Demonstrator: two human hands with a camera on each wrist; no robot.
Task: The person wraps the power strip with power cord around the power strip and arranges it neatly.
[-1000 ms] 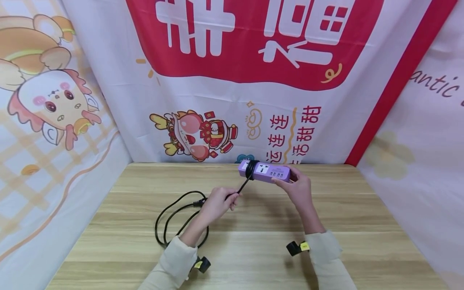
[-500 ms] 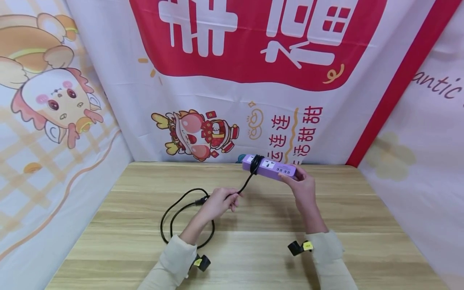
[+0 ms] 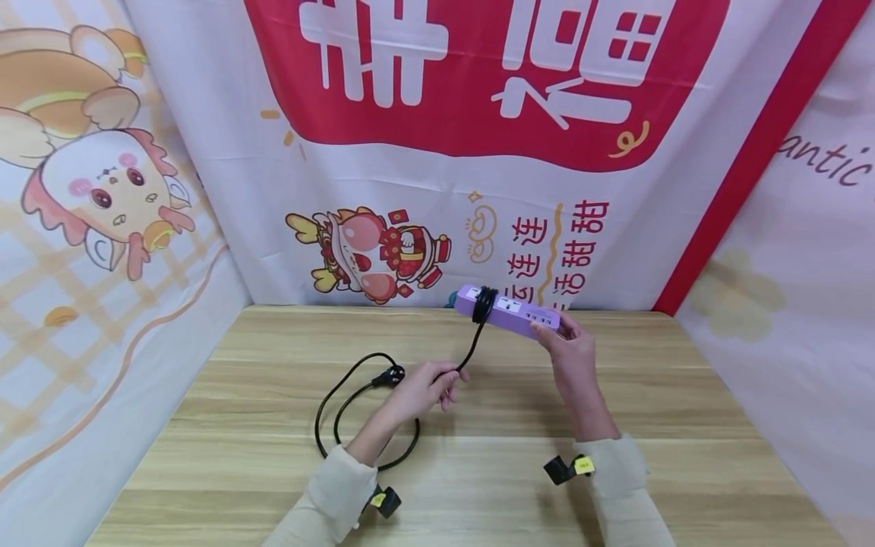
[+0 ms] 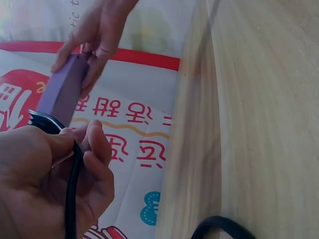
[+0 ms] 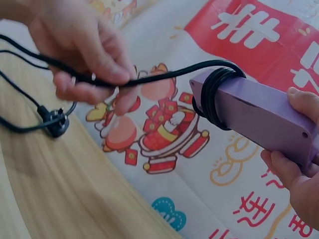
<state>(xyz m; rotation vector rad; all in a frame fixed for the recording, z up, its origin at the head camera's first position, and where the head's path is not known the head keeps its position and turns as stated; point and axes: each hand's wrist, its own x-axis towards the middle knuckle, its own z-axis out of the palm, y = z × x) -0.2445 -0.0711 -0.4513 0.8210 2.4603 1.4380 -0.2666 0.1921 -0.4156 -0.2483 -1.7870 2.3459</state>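
A purple power strip [image 3: 517,314] with white sockets is held up near the table's back edge. My right hand [image 3: 573,351] grips its right end between thumb and fingers. Several turns of black cord [image 3: 484,305] wrap tightly round its left part, as the right wrist view also shows. From that coil the cord runs slack down to my left hand [image 3: 425,391], which pinches it between thumb and fingers. Beyond the left hand, the rest of the cord lies in loose loops on the table, partly hidden under the forearm. Its black plug [image 3: 390,376] sits just left of that hand.
The wooden table [image 3: 683,425] spreads beneath both arms. A printed cloth [image 3: 410,175] hangs right behind its back edge, and more printed cloths stand at the left and right sides. Small black cameras with yellow labels are worn on both wrists.
The power strip's left end has risen and it has shifted slightly right. My left hand has moved a little right, drawing the loose cord loops and plug rightward; the loops look smaller.
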